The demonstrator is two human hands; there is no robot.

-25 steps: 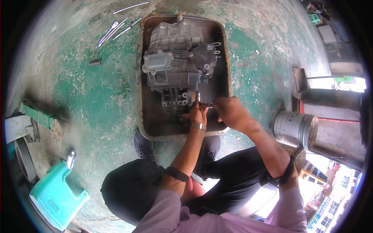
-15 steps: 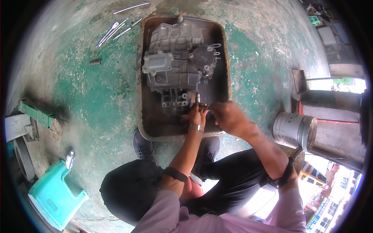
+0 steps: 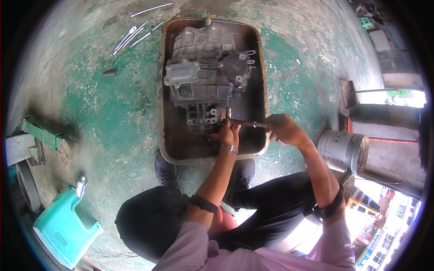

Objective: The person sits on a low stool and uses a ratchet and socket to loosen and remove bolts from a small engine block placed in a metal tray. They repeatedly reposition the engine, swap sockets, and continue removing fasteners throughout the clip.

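Seen from the head camera, where the gearbox (image 3: 203,74) lies in a tray (image 3: 178,142), it sits at eleven o'clock from the left hand (image 3: 229,132) and ten o'clock from the right hand (image 3: 285,128). The left curls around the wrench (image 3: 246,123) at its head; the right grips its other end, toward three o'clock.

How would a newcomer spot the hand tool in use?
Find the big rectangular tray on the green floor, holding a grey metal housing. Near the housing's lower end, the hand tool runs sideways between the left hand and right hand. Only it is in hand; other long tools lie on the floor, upper left.
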